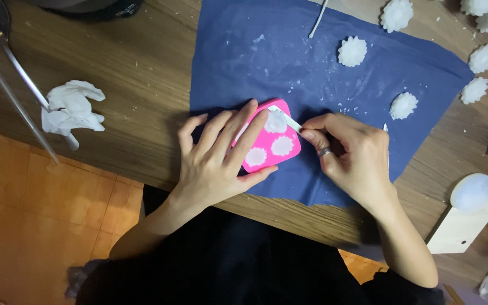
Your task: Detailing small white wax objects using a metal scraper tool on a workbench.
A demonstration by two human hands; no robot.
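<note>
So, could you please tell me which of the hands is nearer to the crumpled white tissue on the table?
Left. The left hand lies on the pink mould, right of the tissue; the right hand is beyond it.

Left hand (pixel 217 155) lies flat on a pink mould (pixel 269 138), fingers spread, pinning it to a blue cloth (pixel 244 62) on a wooden table (pixel 120 73). Right hand (pixel 348 152) pinches a thin white tool (pixel 289 120), tip at the mould's upper cavity. White flower casts (pixel 352 51) lie on the cloth; crumpled tissue (pixel 72 108) sits far left.
</note>
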